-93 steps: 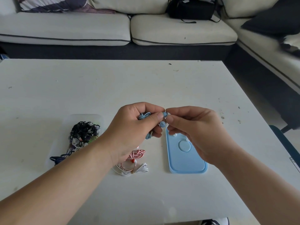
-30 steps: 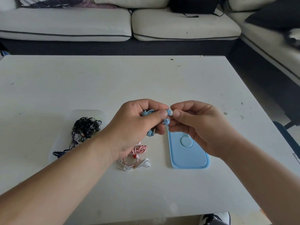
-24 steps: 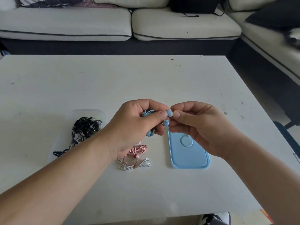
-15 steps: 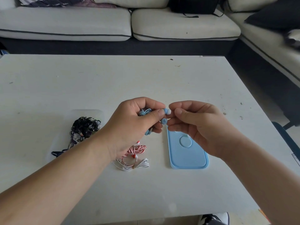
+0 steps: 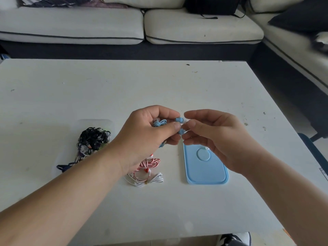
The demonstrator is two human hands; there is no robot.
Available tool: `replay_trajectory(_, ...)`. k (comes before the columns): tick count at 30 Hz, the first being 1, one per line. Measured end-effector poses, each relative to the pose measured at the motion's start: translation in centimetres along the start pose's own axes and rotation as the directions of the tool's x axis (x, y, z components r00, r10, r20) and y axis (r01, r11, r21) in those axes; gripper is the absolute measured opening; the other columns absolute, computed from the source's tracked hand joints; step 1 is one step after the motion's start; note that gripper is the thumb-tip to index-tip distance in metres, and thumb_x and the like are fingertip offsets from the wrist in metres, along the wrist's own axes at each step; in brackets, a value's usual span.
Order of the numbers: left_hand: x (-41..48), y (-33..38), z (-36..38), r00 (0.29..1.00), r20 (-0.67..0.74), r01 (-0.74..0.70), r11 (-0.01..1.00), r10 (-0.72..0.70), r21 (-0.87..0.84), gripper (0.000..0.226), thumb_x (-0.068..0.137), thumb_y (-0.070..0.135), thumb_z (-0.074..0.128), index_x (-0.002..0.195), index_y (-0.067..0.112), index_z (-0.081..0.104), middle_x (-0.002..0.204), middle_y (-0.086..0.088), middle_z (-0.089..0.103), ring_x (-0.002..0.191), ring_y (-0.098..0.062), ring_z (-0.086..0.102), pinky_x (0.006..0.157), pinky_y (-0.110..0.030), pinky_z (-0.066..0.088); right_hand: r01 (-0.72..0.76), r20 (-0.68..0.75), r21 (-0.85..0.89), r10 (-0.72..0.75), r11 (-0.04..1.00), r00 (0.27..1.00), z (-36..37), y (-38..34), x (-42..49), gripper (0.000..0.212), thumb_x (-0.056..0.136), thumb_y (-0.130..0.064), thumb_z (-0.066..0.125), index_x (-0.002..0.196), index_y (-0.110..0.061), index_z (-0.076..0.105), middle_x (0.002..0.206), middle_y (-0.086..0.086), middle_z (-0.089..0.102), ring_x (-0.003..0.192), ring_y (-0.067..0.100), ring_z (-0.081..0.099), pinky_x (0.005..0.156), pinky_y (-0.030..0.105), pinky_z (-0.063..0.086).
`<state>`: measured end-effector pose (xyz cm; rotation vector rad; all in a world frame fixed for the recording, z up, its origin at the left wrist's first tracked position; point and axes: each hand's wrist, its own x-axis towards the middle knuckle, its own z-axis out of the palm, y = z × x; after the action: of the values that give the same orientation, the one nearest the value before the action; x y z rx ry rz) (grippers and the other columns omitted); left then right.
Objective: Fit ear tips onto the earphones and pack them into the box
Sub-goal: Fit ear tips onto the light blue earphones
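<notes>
My left hand (image 5: 150, 134) grips a coiled pair of blue earphones (image 5: 159, 123) above the white table (image 5: 124, 89). Both blue earbuds (image 5: 179, 120) stick out past my thumb, and each carries a pale ear tip. My right hand (image 5: 216, 137) sits just to the right of the buds, its fingers a little apart, fingertips at the upper bud's tip; whether it pinches the tip I cannot tell. A light blue box lid (image 5: 205, 167) lies flat on the table under my right hand.
A clear plastic box (image 5: 88, 139) at the left holds tangled black and other earphones. Red-and-white and white coiled earphones (image 5: 147, 172) lie beside the lid. A pale sofa (image 5: 124, 25) runs behind and to the right of the table.
My right hand's fingers have loosened and drawn slightly right, away from the earbud, which now shows a pale tip. The left hand keeps its grip in about the same place.
</notes>
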<state>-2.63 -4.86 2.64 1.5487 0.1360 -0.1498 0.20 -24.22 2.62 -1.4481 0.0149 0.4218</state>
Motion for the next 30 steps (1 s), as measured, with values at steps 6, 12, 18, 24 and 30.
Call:
replay_trajectory(6,0.2,-0.2,0.1,0.999,-0.040,0.026,0.999,-0.027,-0.018,0.013,0.092,0.003,0.074,0.102,0.010,0.076,0.083,-0.011,0.078,0.073,-0.023,0.075,0.071,-0.031,0.060,-0.096,0.041,-0.069,0.099,0.993,0.994,0.4,0.1,-0.8,0.027,0.080,-0.019,0.080,0.095,0.003,0.076,0.089,0.023,0.075,0.074,0.030,0.071,0.068,0.033,0.061)
replay_trajectory(12,0.2,-0.6,0.6,0.999,-0.037,0.030,0.999,-0.031,-0.026,0.012,0.092,0.004,0.072,0.102,0.010,0.075,0.091,-0.012,0.079,0.082,-0.028,0.077,0.078,-0.040,0.062,-0.112,0.022,-0.010,0.112,0.994,0.993,0.2,0.5,-0.9,0.014,0.090,-0.004,0.072,0.099,0.007,0.074,0.095,0.028,0.075,0.079,0.030,0.072,0.071,0.030,0.061)
replay_trajectory(18,0.2,-1.0,1.0,0.987,-0.054,0.140,0.982,-0.148,-0.128,0.025,0.095,0.000,0.065,0.113,0.015,0.073,0.096,-0.012,0.080,0.076,-0.022,0.075,0.068,-0.027,0.060,-0.061,-0.019,-0.059,0.060,0.996,0.998,0.0,0.8,-0.9,0.014,0.087,0.004,0.074,0.101,0.005,0.075,0.096,0.026,0.076,0.082,0.032,0.074,0.079,0.034,0.063)
replay_trajectory(24,0.0,-0.9,1.3,0.987,0.005,0.161,0.985,-0.161,-0.066,0.028,0.100,0.004,0.059,0.100,0.018,0.083,0.096,-0.015,0.078,0.072,-0.023,0.067,0.073,-0.036,0.059,-0.019,-0.071,-0.113,0.011,0.993,0.997,-0.7,0.4,-1.3,0.013,0.084,0.005,0.076,0.097,0.002,0.077,0.087,0.022,0.077,0.074,0.029,0.075,0.072,0.029,0.061)
replay_trajectory(30,-0.4,-1.2,1.5,0.995,0.057,0.076,0.991,-0.083,0.113,0.010,0.093,0.020,0.075,0.099,0.022,0.083,0.088,-0.008,0.078,0.075,-0.018,0.072,0.078,-0.042,0.059,0.053,-0.043,-0.300,-0.069,0.952,0.997,-1.3,0.6,-1.5,0.012,0.084,-0.006,0.080,0.089,-0.017,0.083,0.084,0.016,0.077,0.068,0.019,0.065,0.064,0.030,0.054)
